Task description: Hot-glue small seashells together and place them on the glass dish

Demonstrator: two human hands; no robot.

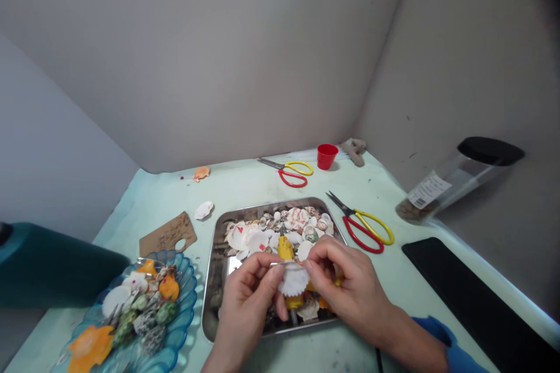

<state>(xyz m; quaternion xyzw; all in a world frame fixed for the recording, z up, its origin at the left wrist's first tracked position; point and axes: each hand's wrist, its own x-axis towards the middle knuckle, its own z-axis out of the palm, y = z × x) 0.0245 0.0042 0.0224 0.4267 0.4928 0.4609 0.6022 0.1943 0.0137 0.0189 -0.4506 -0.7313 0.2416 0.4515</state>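
Observation:
Above a metal tray, a white ribbed scallop shell (294,281) is held up between my two hands, its scalloped edge toward me. My left hand (249,298) pinches the shell's upper left edge between thumb and finger. Opposite it, my right hand (347,280) pinches the upper right edge, where a small orange-red bit, too fine to name, shows by the fingertips. Under the shell lies a yellow-bodied tool (286,246) with a metal shaft, partly hidden by the shell and my hands. The metal tray (210,280) holds many loose shells, some with red marks.
Two red-and-yellow-handled scissors (295,173) (367,227) and a red cup (327,157) stand behind. At left are a blue dish (189,297) of shells, a brown board (168,234) and a teal bottle (56,265). A clear jar (459,180) and black strip (476,303) lie right.

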